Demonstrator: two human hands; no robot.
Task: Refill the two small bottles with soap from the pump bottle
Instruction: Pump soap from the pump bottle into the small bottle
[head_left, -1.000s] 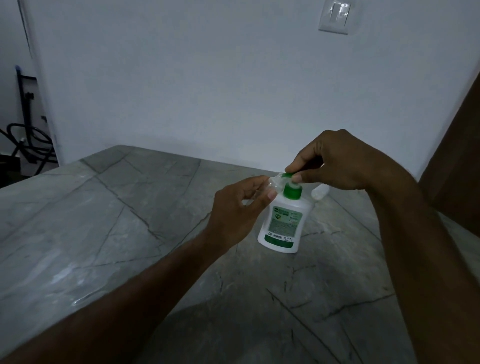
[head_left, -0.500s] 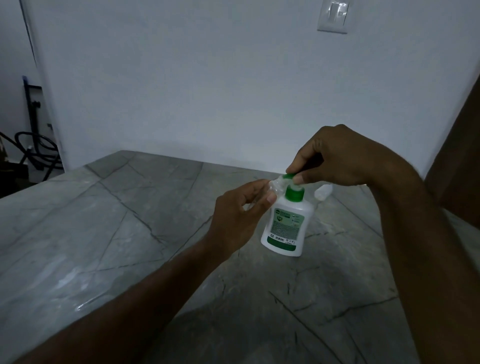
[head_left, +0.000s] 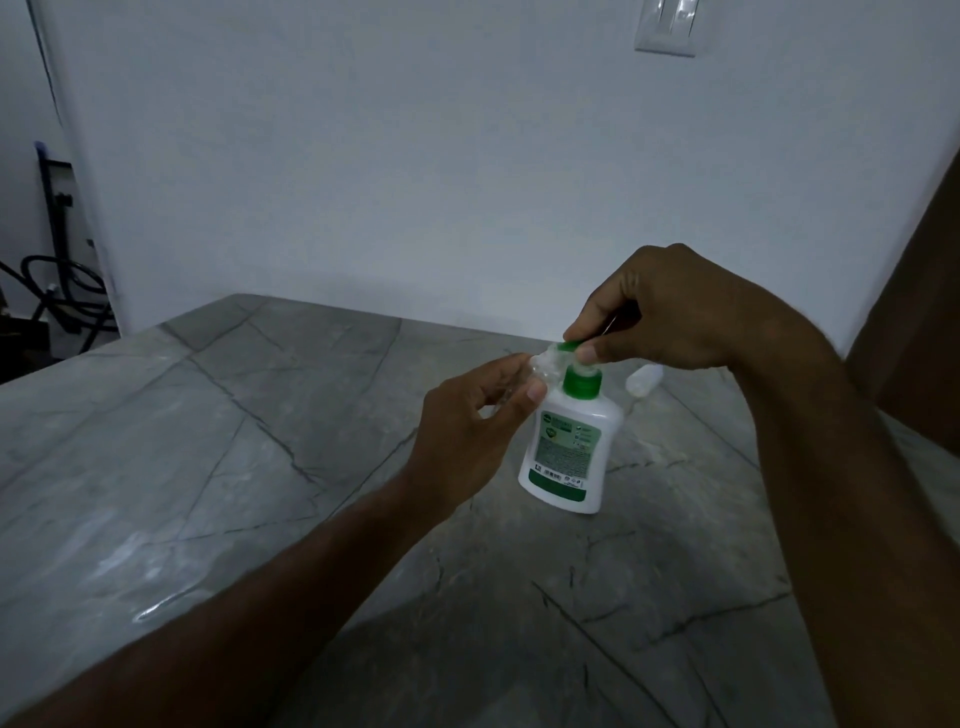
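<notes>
Soap pumping at centre frame, over a veined grey stone bench (head_left: 218, 467).
Right hand (head_left: 660, 312) pinches the white pump bottle (head_left: 569, 447)'s green pump head (head_left: 571, 347); left hand (head_left: 467, 426) grips a clear small bottle (head_left: 543, 366) at the spout.

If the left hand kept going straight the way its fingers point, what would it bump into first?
Probably the pump bottle: the left hand, holding a small clear bottle, points right at its green neck, though depth is unclear.

My right hand (head_left: 670, 312) pinches the green pump head of the white plastic pump bottle (head_left: 569, 441) standing on the grey marble surface (head_left: 208, 467). My left hand (head_left: 467, 431) holds a small clear bottle (head_left: 545, 366) at the spout. A second small translucent bottle (head_left: 644, 382) lies behind.
</notes>
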